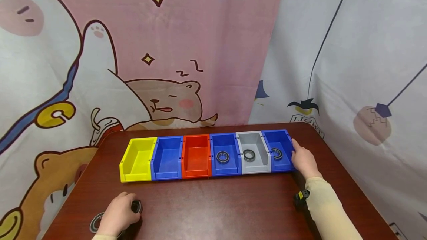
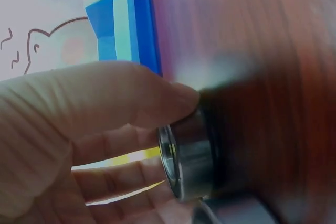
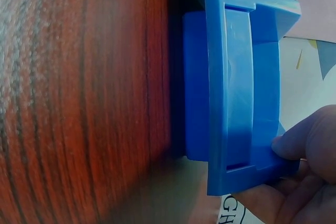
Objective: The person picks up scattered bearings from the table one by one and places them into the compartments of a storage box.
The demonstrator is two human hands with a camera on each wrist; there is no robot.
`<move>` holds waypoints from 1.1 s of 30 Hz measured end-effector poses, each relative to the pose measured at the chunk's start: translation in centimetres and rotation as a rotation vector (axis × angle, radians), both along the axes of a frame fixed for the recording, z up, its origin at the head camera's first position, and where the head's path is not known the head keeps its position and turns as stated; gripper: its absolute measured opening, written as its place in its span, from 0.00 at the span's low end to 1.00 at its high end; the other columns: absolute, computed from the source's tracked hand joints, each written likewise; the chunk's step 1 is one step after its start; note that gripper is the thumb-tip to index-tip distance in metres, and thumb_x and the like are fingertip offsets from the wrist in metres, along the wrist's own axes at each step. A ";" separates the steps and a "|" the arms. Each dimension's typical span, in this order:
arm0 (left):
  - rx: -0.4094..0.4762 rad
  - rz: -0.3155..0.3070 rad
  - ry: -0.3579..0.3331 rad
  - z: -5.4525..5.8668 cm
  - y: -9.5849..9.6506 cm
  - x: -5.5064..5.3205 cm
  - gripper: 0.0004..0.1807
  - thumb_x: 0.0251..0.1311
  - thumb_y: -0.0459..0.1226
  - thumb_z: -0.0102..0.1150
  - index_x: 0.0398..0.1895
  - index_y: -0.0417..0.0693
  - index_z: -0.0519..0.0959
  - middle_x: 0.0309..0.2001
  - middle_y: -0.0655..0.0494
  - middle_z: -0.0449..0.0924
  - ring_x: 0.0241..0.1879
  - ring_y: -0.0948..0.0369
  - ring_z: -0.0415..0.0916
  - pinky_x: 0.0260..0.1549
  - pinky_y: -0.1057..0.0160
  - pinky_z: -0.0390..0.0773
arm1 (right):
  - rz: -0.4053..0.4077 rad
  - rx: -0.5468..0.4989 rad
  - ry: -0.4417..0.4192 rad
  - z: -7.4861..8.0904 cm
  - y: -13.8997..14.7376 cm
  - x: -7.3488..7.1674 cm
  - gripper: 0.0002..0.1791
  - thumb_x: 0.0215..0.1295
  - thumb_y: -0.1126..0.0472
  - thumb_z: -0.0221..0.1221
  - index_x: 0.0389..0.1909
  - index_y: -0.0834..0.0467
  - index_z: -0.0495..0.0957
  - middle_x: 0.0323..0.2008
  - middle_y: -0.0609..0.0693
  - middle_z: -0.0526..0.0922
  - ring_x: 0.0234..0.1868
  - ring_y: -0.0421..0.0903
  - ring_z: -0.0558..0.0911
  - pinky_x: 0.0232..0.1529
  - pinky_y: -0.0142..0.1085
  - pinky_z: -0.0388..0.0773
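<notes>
At the front left of the table, my left hand (image 1: 117,215) pinches a steel ball bearing (image 2: 191,156) between thumb and fingers, the ring standing on edge close over the wood. Another bearing (image 1: 95,222) lies beside that hand, partly hidden by it; a bearing's edge (image 2: 236,211) also shows below the held one in the left wrist view. Out at the row's right end, my right hand (image 1: 304,161) grips the side wall of the last blue bin (image 3: 239,87), thumb over the inside and fingers outside. A bearing (image 1: 276,153) lies in this bin.
Left of that bin, a grey bin (image 1: 256,168) and a blue bin (image 1: 227,171) each hold one bearing. The row continues with red (image 1: 197,158), blue (image 1: 168,158) and yellow (image 1: 138,160) bins. Patterned curtains (image 1: 233,47) hang behind the brown table (image 1: 213,210).
</notes>
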State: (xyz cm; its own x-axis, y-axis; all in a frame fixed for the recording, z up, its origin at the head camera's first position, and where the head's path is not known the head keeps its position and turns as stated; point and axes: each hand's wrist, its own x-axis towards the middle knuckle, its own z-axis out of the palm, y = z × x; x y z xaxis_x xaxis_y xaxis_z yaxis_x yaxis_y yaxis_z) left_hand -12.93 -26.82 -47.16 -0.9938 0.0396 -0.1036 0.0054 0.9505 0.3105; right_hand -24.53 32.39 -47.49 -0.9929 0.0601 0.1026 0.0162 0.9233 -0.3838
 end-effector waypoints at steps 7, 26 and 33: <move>0.019 -0.086 0.150 0.9 2.1 -0.3 0.19 0.33 0.36 0.77 0.33 0.43 0.82 0.31 0.52 0.77 0.31 0.56 0.74 0.35 0.49 0.77 | -0.002 0.002 -0.005 -0.1 0.0 -0.1 0.31 0.70 0.69 0.49 0.71 0.73 0.55 0.58 0.78 0.70 0.52 0.73 0.76 0.51 0.63 0.73; 0.193 -0.182 0.465 3.3 11.5 -3.9 0.26 0.34 0.33 0.80 0.44 0.41 0.84 0.42 0.46 0.79 0.42 0.49 0.76 0.44 0.49 0.82 | 0.004 0.011 0.001 -0.2 0.0 -0.1 0.31 0.70 0.69 0.50 0.71 0.74 0.55 0.56 0.78 0.72 0.50 0.73 0.77 0.51 0.63 0.73; 0.245 -0.195 0.518 3.1 14.2 -5.4 0.27 0.36 0.32 0.79 0.45 0.41 0.83 0.45 0.45 0.78 0.45 0.48 0.75 0.44 0.50 0.81 | 0.010 0.019 0.024 -0.4 0.0 0.0 0.31 0.69 0.69 0.50 0.71 0.74 0.55 0.55 0.78 0.72 0.50 0.73 0.77 0.51 0.63 0.73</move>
